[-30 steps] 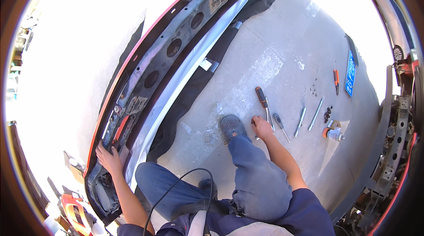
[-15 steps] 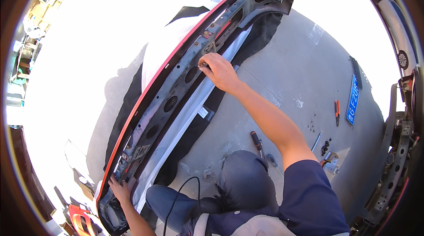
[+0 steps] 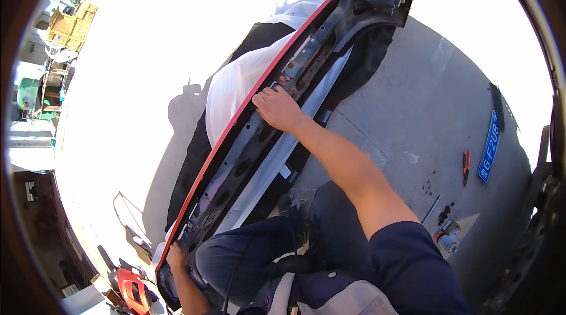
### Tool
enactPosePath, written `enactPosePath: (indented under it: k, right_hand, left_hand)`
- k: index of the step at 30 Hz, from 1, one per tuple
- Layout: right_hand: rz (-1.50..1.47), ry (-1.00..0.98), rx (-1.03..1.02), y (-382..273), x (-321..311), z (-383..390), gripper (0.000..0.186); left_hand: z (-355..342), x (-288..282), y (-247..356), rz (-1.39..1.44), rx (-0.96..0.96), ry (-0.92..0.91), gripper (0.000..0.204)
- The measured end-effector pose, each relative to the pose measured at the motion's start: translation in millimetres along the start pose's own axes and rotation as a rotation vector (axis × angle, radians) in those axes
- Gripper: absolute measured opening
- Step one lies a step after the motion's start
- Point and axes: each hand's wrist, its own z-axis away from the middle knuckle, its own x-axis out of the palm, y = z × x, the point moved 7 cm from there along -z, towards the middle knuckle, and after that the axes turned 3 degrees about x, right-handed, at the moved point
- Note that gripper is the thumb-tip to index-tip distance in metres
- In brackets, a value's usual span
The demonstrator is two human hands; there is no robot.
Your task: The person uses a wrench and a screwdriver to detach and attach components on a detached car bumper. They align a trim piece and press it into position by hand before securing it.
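Note:
A long red car bumper stretches from my lower left to the far upper right. Its inner side faces up, showing a dark bar with round holes. My right hand is closed over the red outer edge, around the middle of its length. At the near end, my left hand grips the same edge, fingers partly hidden. Under the bumper lies a black and white cloth. My bent legs are close against its near side.
On the grey floor at right lie orange-handled pliers, a blue number plate, a metal rod, several small black pieces and a silver cylindrical part. A red frame-like object stands lower left.
My right hand has come down from above the inner bar onto the red edge and closed there. My left hand stays at the near end. The whole view has shifted.

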Motion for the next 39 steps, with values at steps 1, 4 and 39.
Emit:
enactPosePath:
  k: [1, 4, 39]
  right_hand:
    - [0.017, 0.007, 0.009, 4, 0, 0, 0.012]
    - [-0.052, 0.094, 0.02, 1, -7, 1, 0.013]
    - [-0.703, 0.455, 0.86, 282, -283, 4, 0.024]
  left_hand:
    - [-4, -40, 27, 0.137, 0.069, 0.05, 0.041]
    - [-11, -177, 138, 0.663, 0.343, 0.322, 0.031]
    - [-79, -359, 569, 0.705, 0.781, -0.043, 0.098]
